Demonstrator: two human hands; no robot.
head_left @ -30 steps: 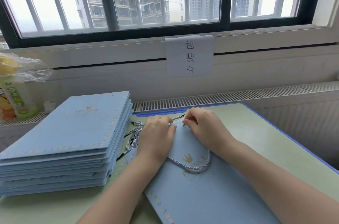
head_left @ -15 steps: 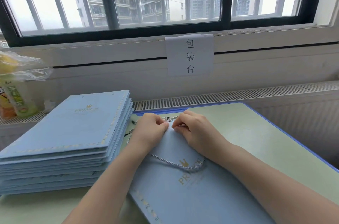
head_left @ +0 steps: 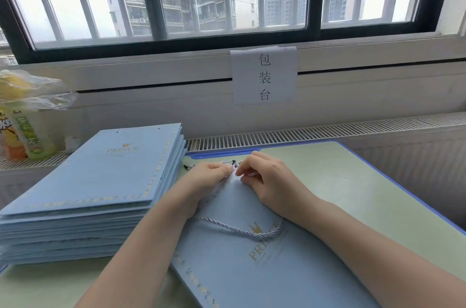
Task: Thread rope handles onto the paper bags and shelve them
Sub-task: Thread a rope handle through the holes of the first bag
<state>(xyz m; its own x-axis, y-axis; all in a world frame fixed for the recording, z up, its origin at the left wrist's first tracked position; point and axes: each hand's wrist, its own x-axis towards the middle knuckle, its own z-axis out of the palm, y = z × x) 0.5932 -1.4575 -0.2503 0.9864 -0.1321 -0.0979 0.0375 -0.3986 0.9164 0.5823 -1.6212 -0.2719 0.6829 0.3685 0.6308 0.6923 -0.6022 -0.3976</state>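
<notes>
A flat light-blue paper bag (head_left: 254, 265) with a gold crown and "PRINCE" print lies on the table in front of me. A silver twisted rope handle (head_left: 242, 228) loops across its face. My left hand (head_left: 204, 181) and my right hand (head_left: 267, 179) meet at the bag's top edge, fingers curled. My right fingertips pinch a rope end there. My left fingertips press or pinch the bag's top edge; the contact is hidden. More rope ends with black tips (head_left: 187, 167) lie just beyond my left hand.
A tall stack of flat blue bags (head_left: 100, 181) sits at the left. The green table has a blue rim (head_left: 393, 181). A radiator grille (head_left: 327, 131) runs behind it, under a paper sign (head_left: 263, 75). Bottles in a plastic bag (head_left: 22, 121) stand far left.
The bag has turned and slid slightly, so its print is more visible. The rope loop has drawn shorter and flatter. Both hands have moved up to the bag's top edge and closer together.
</notes>
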